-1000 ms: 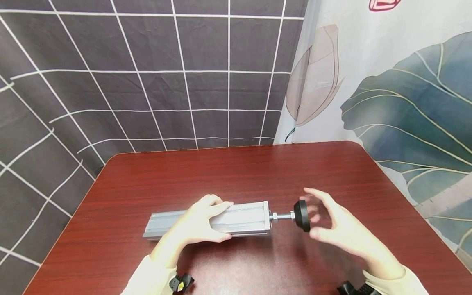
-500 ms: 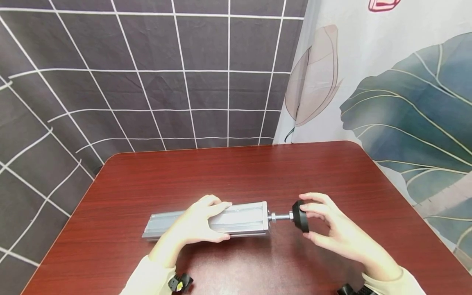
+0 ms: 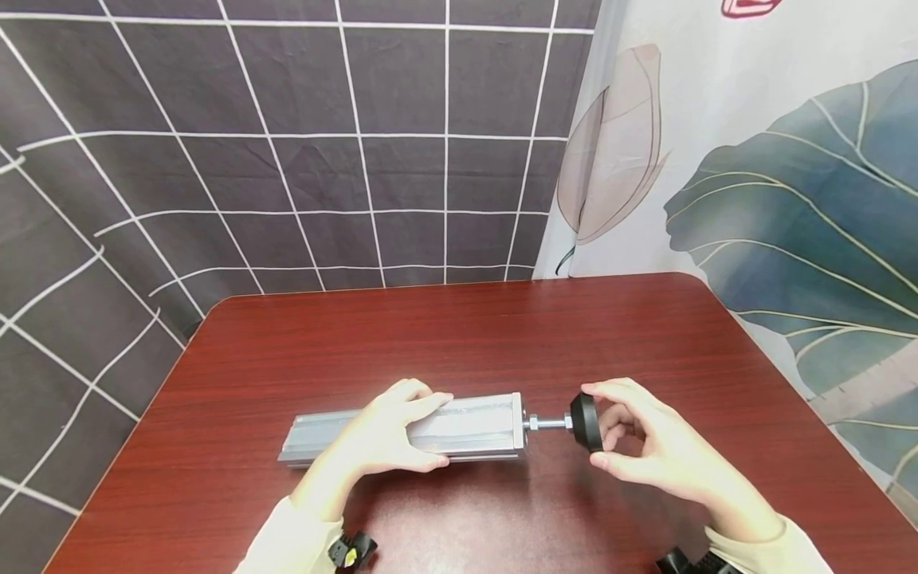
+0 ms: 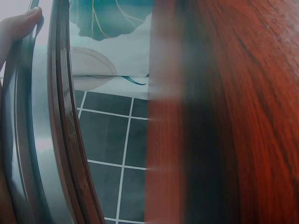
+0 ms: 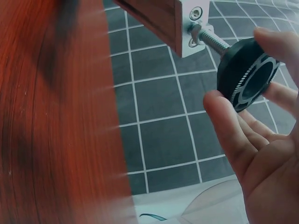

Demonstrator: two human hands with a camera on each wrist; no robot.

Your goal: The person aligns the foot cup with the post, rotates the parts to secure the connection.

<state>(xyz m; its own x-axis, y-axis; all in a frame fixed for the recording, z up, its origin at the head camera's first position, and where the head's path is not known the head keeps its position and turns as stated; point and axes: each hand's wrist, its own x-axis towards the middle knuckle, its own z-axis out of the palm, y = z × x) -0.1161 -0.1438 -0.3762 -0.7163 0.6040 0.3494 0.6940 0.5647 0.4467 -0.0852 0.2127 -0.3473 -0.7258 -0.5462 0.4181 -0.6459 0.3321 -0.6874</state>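
A silver aluminium profile [image 3: 473,424] lies lengthwise across the table, and my left hand [image 3: 387,430] grips it from above, thumb on the near side. From the profile's right end plate [image 5: 190,28] sticks out a threaded rod [image 3: 551,422] with nuts on it. At the rod's end sits a black round levelling foot [image 3: 586,422], its ribbed, hollow underside [image 5: 257,79] facing my right palm. My right hand [image 3: 663,450] pinches the foot's rim between thumb and index finger, the other fingers curled behind it. In the left wrist view the profile [image 4: 42,140] runs under a fingertip [image 4: 28,21].
The reddish-brown wooden table [image 3: 430,335] has rounded far corners. Behind it hangs a dark grey curtain [image 3: 402,175] with white grid lines, and a white leaf-patterned curtain [image 3: 688,263] to the right. Black wrist straps [image 3: 351,550] show below both sleeves.
My right hand came in from the right onto the levelling foot. Its fingers first lay over the rim and now pinch it at top and bottom. The left hand has stayed still.
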